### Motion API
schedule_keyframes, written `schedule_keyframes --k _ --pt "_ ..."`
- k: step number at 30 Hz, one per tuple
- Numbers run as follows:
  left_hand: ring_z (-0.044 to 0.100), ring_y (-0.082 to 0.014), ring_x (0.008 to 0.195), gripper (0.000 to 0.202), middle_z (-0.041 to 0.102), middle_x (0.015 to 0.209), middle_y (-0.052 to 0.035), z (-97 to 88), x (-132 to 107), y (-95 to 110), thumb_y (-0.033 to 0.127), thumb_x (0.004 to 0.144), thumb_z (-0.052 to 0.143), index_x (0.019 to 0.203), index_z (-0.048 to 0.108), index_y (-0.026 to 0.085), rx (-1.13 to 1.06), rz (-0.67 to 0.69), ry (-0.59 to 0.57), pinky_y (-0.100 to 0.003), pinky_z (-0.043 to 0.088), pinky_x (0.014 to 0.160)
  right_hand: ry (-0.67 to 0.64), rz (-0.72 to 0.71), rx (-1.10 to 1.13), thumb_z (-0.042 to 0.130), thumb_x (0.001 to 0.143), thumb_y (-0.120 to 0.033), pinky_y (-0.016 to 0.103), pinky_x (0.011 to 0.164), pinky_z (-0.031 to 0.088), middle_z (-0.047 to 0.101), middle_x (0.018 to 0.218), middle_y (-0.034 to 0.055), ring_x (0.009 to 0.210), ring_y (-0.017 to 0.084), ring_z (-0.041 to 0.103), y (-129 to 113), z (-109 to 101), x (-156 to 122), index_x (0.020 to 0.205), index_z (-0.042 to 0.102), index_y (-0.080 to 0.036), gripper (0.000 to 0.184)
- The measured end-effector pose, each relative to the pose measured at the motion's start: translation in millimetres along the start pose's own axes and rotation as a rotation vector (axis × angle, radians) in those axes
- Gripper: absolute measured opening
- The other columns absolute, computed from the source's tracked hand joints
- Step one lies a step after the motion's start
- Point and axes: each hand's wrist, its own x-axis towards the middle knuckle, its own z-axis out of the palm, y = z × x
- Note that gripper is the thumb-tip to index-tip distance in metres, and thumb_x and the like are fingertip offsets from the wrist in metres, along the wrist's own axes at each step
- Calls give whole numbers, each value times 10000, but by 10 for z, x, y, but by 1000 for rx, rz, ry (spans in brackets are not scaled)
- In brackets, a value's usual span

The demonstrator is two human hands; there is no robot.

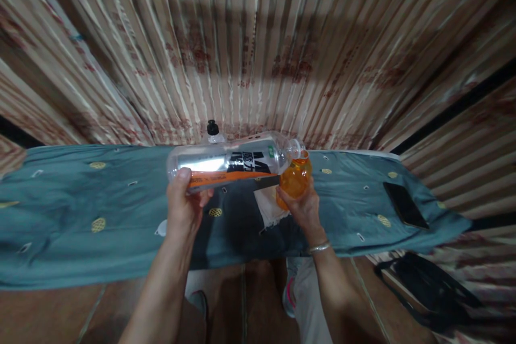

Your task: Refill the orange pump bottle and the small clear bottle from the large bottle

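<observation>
Left hand (186,199): grip wrapped round base end of clear plastic bottle (220,165), tipped near-horizontal, left of the translucent orange bottle (296,178), neck at the orange one's mouth; can't tell if touching. Right hand (305,207): grip around the orange bottle, above teal-covered bench (342,209). Off-white cloth (266,205) just left of orange bottle, black-capped bottle (213,131) farther left, smartphone (405,204) well right.

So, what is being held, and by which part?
The left grip holds the clear bottle near its base; the right grip, the orange bottle by its lower body.
</observation>
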Motion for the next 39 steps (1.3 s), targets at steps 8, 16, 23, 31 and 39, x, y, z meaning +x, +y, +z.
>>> schedule_keyframes --k 8,16,23,31,39 --pt "462 -100 313 452 597 556 -10 -33 17 25 584 625 783 667 614 167 26 22 -5 -183 183 264 28 -50 41 817 705 -661 533 887 634 755 1209 198 1065 377 767 11 33 -13 1399 516 -159 908" --pt "471 -94 314 413 605 565 -8 -28 10 86 550 625 772 628 609 171 55 38 -17 -176 194 267 -18 -22 35 803 740 -580 543 912 629 750 1214 184 1083 386 760 -50 -2 -32 1427 494 -163 861" --pt "485 -105 320 424 627 562 0 -41 8 104 560 587 804 663 637 179 38 16 6 -168 192 260 22 -57 38 806 734 -636 549 865 639 754 1189 174 1051 382 764 -22 35 -44 1436 495 -174 895" --pt "483 -112 338 452 590 563 -16 -65 6 89 576 620 785 693 616 162 49 16 13 -182 172 274 16 -37 53 784 735 -669 522 870 642 767 1187 166 1038 360 774 -83 7 -43 1423 518 -172 889" --pt "487 -114 340 426 599 554 -10 -69 -2 94 566 644 783 699 624 174 51 29 -5 -179 183 273 15 -56 41 781 751 -657 550 931 624 747 1228 213 1119 385 750 -46 26 -54 1429 487 -127 910"
